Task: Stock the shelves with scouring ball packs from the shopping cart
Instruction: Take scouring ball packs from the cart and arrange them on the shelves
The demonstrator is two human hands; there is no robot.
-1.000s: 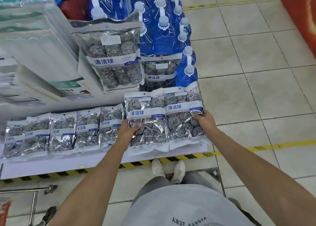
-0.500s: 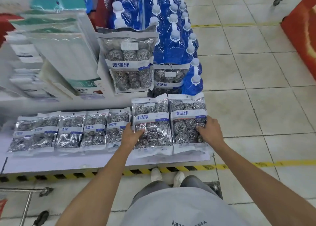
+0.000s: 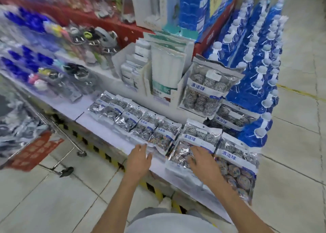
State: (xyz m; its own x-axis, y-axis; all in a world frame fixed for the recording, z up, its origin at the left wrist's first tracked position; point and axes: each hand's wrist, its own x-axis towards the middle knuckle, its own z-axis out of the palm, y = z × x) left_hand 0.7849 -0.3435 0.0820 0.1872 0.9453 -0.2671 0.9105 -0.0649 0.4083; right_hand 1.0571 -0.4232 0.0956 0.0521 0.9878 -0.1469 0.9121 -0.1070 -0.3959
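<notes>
1. The scouring ball packs (image 3: 197,144) were clear, shiny bags, each showing silvery steel-wool balls in two tiers, with a white band printed in blue characters across the middle.
2. They lay flat in a row along the front of the low white shelf (image 3: 109,135), smaller packs to the left, two larger ones at the right end.
3. Bigger packs (image 3: 206,88) of the same kind stood upright further back, beside a rack of blue bottles (image 3: 255,56).
4. The right hand (image 3: 202,164) lay on the lower half of the left of the two large packs, fingers spread and pressing flat, its grip wide and curled round nothing.
5. The left hand (image 3: 139,160) was over the shelf's near edge, just left of that pack, fingers straight, grip wide and holding nothing.
6. The shopping cart (image 3: 35,123) stood at the far left, blurred; I could not make out its load.
</notes>
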